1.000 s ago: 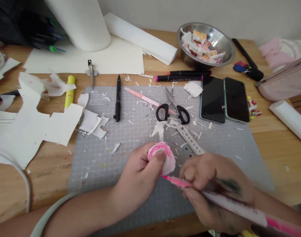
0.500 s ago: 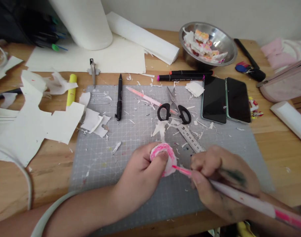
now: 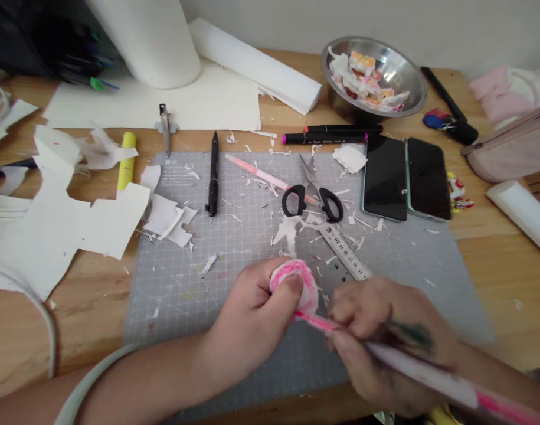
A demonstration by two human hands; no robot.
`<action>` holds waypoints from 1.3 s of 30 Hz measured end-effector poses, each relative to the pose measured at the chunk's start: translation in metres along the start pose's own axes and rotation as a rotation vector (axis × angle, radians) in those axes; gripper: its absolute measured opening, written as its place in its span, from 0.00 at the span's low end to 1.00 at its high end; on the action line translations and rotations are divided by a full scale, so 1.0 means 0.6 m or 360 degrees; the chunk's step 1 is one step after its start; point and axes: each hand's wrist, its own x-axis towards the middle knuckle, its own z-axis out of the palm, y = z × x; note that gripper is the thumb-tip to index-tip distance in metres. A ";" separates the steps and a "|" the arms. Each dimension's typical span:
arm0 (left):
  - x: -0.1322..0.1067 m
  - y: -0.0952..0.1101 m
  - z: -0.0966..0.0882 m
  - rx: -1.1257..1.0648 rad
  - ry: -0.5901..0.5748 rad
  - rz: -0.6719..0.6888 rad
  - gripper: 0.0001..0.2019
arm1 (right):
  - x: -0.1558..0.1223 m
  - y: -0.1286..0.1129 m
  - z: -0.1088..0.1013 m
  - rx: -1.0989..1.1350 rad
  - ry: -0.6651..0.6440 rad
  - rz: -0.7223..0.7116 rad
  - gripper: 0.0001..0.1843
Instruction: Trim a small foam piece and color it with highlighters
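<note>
My left hand pinches a small round piece of white paper with pink colouring around its edge, the thumb lying over its middle. In my right hand is a pink-and-white marker, held like a pencil. Its pink tip touches the lower edge of the round paper, close to my left thumb. Both hands are over a grey cutting mat. Just beyond them lie a steel ruler, partly covered by paper scraps, and black-handled scissors with blades apart.
A second pink marker and a black pen lie on the mat among paper shavings. Two phones rest at the right. Behind stands a metal bowl of coloured paper pieces. Cut white paper spreads leftward, near a cable.
My right hand has shifted left and slightly down, and the marker tip has moved from the round paper's right side to its lower edge. My left hand keeps its hold.
</note>
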 end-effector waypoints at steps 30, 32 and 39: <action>0.000 0.002 0.001 0.0067 -0.0024 -0.0018 0.13 | -0.006 -0.002 -0.004 0.0117 -0.0016 0.0184 0.11; 0.001 0.002 0.001 0.0093 -0.0014 -0.0012 0.13 | -0.007 -0.002 -0.005 0.0111 -0.0006 0.0289 0.12; -0.001 0.001 0.000 0.0093 -0.0024 -0.0029 0.13 | -0.005 -0.002 -0.002 0.0198 -0.0009 0.0337 0.12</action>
